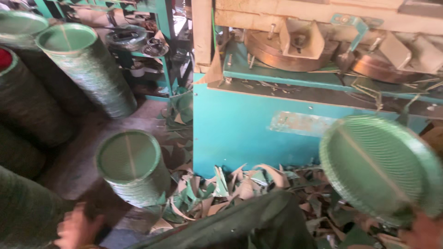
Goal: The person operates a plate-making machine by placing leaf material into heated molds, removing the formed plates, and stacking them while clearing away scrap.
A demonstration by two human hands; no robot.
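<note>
Green paper plates (380, 168), ribbed and round, stacked and tilted on edge at lower right, gripped from beneath by the right hand (422, 232); fingers closed on the lower rim, only partly in view at the frame edge. Left hand (76, 228) at lower left, blurred, fingers curled loosely, resting low near the floor; whether anything is held, cannot tell. Just above and to the right of that hand: a short leaning stack of green plates (134, 168), top face toward the camera, well apart from the stack in the right hand. Between the two hands: a dark green trouser leg (249, 226), bent knee.

Beyond, on the floor: heap of green and tan paper offcuts (221, 186), spread along the base of the machine and around the short stack. Behind the offcuts: teal metal machine cabinet (244, 129), with a worn pale label patch on its front. On its top: round metal die (281, 48) and a second die (383, 67) to the right, under a pale wooden beam.

Upper left: tall leaning column of plates (87, 69), further dark columns (27, 106) beside it. Behind: green metal frame (164, 41) with small parts.
</note>
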